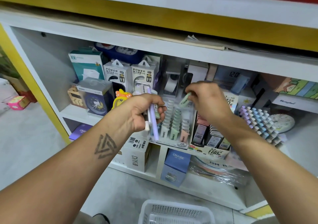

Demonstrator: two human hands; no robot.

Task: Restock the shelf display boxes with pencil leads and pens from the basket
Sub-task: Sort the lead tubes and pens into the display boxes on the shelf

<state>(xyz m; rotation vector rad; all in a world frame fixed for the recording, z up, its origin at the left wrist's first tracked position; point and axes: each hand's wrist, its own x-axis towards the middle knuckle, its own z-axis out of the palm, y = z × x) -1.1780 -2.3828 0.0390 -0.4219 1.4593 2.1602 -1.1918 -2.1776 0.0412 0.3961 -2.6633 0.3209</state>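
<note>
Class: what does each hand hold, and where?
Left hand grips a bundle of pens around their middle; right hand pinches a green lead case by its upper end.

Single head-worn wide-angle view, facing forward and down, close on the shelf [172,51] at 12 o'clock, both forearms entering from below, white basket [175,211] at 6 o'clock

basket [175,211] on floor below shelf [82,115], display box [173,125] on shelf
</note>
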